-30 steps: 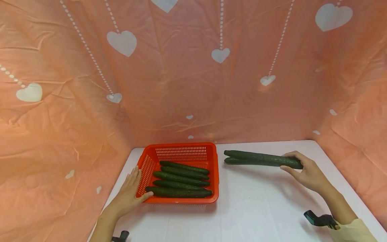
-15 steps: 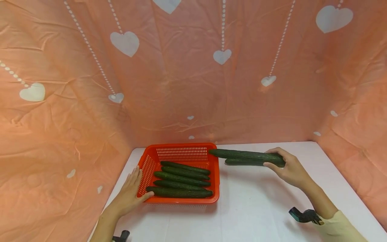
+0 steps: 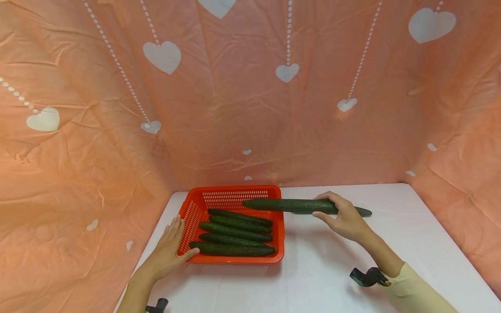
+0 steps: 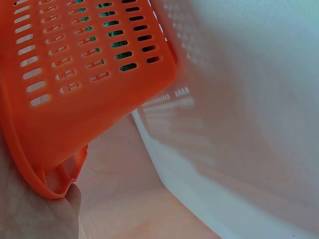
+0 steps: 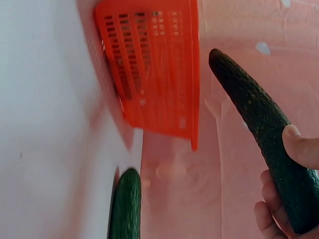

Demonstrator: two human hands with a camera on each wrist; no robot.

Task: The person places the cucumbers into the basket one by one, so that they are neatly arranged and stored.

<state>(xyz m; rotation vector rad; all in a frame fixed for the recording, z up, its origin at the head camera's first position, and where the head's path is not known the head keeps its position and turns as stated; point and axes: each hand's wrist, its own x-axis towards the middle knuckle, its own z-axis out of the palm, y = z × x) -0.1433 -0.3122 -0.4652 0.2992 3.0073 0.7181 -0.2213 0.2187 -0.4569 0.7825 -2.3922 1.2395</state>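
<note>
My right hand [image 3: 339, 218] grips a long dark green cucumber [image 3: 287, 205] near its right end, thumb on one side and fingers on the other. The cucumber's left end is over the right rim of a red plastic basket [image 3: 235, 260]. Another cucumber [image 5: 126, 206] lies on the table below; in the head view the right hand and held cucumber hide most of it. Several cucumbers [image 3: 235, 238] lie side by side in the basket. My left hand [image 3: 166, 250] rests against the basket's left side, fingers straight, thumb at the front left corner; the left wrist view shows the rim [image 4: 30, 169] against the palm.
A white-covered table [image 3: 309, 282] bears the basket and the loose cucumber. Pinkish-orange sheeting [image 3: 242, 108] with white hearts stands behind the table and along both sides.
My right hand has carried its cucumber leftward, from above the other cucumber until its tip is over the basket. The right end of the cucumber on the table now shows. The left hand stays put.
</note>
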